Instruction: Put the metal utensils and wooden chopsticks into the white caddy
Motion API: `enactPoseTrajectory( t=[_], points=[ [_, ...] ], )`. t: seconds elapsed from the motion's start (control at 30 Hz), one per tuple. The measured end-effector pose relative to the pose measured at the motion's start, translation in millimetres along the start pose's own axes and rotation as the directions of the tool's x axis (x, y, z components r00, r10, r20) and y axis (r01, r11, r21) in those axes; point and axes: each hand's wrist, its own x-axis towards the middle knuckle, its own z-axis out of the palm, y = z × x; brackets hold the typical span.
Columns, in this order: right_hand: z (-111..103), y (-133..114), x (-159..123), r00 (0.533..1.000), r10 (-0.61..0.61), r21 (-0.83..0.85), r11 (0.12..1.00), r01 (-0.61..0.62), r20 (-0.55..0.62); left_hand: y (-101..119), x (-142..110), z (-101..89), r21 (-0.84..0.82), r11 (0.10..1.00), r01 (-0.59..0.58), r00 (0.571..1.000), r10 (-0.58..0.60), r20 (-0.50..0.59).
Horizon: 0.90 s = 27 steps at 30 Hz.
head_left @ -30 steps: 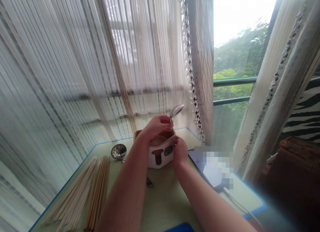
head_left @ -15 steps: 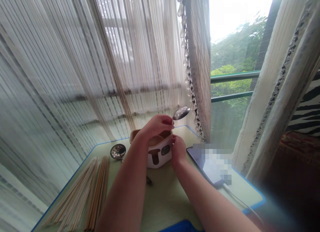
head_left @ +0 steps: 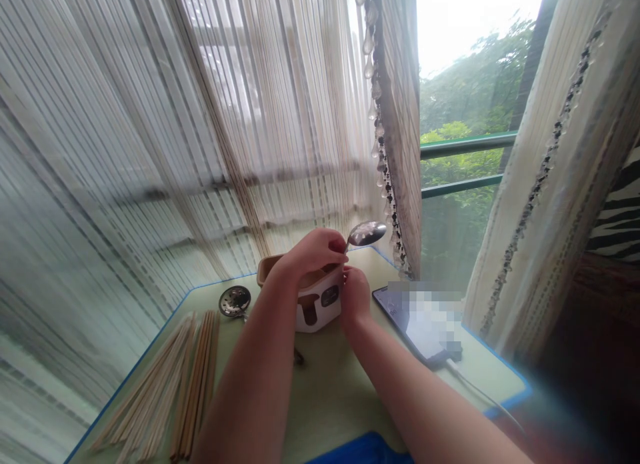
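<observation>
My left hand [head_left: 314, 251] is closed around the handle of a metal spoon [head_left: 367, 234], whose bowl sticks out to the right above a white and brown holder [head_left: 315, 303]. The holder stands on the pale green table [head_left: 330, 397]. My right hand [head_left: 354, 297] is curled against the holder's right side, gripping it. The spoon's handle is hidden inside my fingers.
A pile of wooden chopsticks [head_left: 165, 384] lies at the left. A perforated metal ladle [head_left: 234, 300] rests behind it. A phone [head_left: 417, 321] with a cable lies at the right. Striped curtains hang close behind the table. A blue object [head_left: 363, 449] shows at the near edge.
The spoon has tilted from nearly upright toward the right and now lies almost level. Both hands stay at the holder. The camera has shifted slightly.
</observation>
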Motion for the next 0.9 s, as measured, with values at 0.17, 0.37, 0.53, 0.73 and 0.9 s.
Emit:
enactPoseTrajectory(
  t=[0.17,0.37,0.53,0.73,0.9],
  points=[
    [3,4,3,1.000,0.024,0.043,0.999,-0.024,-0.017,0,0,1.1,0.064,0.998,0.005,1.000,-0.006,0.005],
    [4,3,3,0.998,0.051,0.080,0.996,-0.048,-0.047,0,0,1.0,0.082,0.997,-0.006,1.000,0.005,0.013],
    [1,-2,2,0.998,0.033,-0.027,0.999,-0.034,-0.053,0,0,0.9,0.073,0.997,-0.007,0.999,0.005,0.035],
    [-2,-5,2,0.994,0.074,-0.013,0.997,-0.075,-0.077,2,-8,-16.2,0.082,0.992,0.101,0.995,-0.101,0.002],
    [-9,-14,-21,0.893,-0.406,-0.156,0.912,0.380,-0.194,8,-28,-44.4,0.262,0.936,0.233,0.954,-0.168,-0.250]
  ],
)
